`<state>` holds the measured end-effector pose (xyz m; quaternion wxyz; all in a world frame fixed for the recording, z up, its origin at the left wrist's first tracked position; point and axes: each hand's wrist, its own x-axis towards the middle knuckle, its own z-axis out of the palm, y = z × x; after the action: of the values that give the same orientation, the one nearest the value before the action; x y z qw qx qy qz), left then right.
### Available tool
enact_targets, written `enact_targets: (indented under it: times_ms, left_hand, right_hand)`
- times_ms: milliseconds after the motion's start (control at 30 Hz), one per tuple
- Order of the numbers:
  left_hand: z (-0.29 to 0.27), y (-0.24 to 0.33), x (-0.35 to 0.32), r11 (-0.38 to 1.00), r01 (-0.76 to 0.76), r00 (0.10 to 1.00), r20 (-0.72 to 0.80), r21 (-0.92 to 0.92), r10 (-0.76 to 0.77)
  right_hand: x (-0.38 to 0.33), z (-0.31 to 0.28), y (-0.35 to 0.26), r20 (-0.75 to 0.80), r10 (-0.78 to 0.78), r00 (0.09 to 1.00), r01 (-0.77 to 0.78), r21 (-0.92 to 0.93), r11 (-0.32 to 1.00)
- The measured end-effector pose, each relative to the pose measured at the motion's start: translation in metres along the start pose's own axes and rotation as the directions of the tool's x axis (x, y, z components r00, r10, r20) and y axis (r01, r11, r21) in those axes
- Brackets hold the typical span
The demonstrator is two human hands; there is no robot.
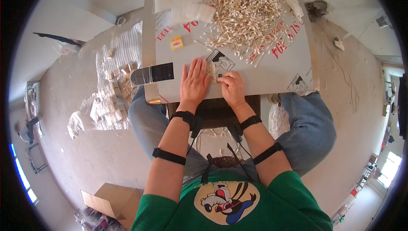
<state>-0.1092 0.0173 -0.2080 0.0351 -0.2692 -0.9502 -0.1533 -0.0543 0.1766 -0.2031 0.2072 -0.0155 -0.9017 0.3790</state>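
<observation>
Nearest the body, both forearms wear black straps above a green shirt with a cartoon print. The left hand [194, 82] lies flat and released, fingers spread, palm down on the grey board [272, 71], its fingertips touching a small bundle of cotton swabs [211, 72]. The right hand [232, 87] is curled, its fingertips pinching the same bundle from the other side, just at the board's near edge. The board is a smooth, matte sheet with red lettering and square black-and-white pictograms printed on it. At its left edge lies a dark rectangular strip [153, 74] with a glossy wrap. Farther up sits a small yellow box [176, 42] with a red label. Beyond it a large loose heap of swabs [244, 15], thin pale sticks with white tips, covers the board's middle. White translucent bags [180, 0] lie at the far left corner. On the floor to the left, crinkled clear plastic [112, 82] holds small tan packets.
</observation>
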Motion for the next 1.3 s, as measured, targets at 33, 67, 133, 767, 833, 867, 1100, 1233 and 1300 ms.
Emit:
enact_targets:
  times_ms: [33,67,133,767,833,867,1100,1233,1300]
  left_hand:
    - [0.0001,0.0004,-0.0003,1.0,0.001,1.0,0.002,-0.001,-0.001]
    - [0.0003,0.0012,-0.0006,1.0,0.002,1.0,0.006,0.001,-0.002]
    - [0.0008,-0.0001,-0.0008,1.0,0.007,1.0,0.008,0.007,-0.007]
    - [0.0014,-0.0006,-0.0007,1.0,-0.001,0.999,-0.043,0.001,0.001]
    - [0.0015,0.0005,-0.0002,1.0,-0.002,0.999,-0.048,-0.005,0.001]
    - [0.0014,0.001,-0.0001,1.0,-0.001,0.999,-0.046,-0.005,0.0]
    - [-0.0003,0.0003,-0.0005,1.0,0.012,1.0,0.008,-0.003,-0.012]
    - [0.0004,0.0003,-0.0006,1.0,0.01,1.0,0.006,0.003,-0.01]
    - [0.0005,-0.0002,-0.0005,1.0,0.008,1.0,-0.001,0.008,-0.008]
  right_hand:
    - [0.0009,-0.0005,0.0,-0.005,-0.004,1.0,0.004,-0.005,1.0]
    - [0.0003,-0.0015,-0.0008,-0.003,-0.002,1.0,0.002,-0.006,1.0]
    - [0.0,-0.0021,-0.0025,0.013,0.006,1.0,-0.006,-0.005,1.0]
    - [0.0028,0.0044,-0.0032,-0.011,0.061,0.998,-0.061,-0.039,0.997]
    - [0.0032,0.0043,-0.0033,-0.004,0.065,0.998,-0.065,-0.034,0.997]
    - [0.0034,0.0042,-0.0033,-0.004,0.065,0.998,-0.065,-0.035,0.997]
    - [0.0048,0.0049,-0.0041,0.007,0.045,0.999,-0.044,-0.091,0.995]
    - [0.0068,0.0057,-0.006,-0.002,0.05,0.999,-0.049,-0.101,0.994]
    - [0.0071,0.0056,-0.0075,0.006,0.06,0.998,-0.059,-0.111,0.992]
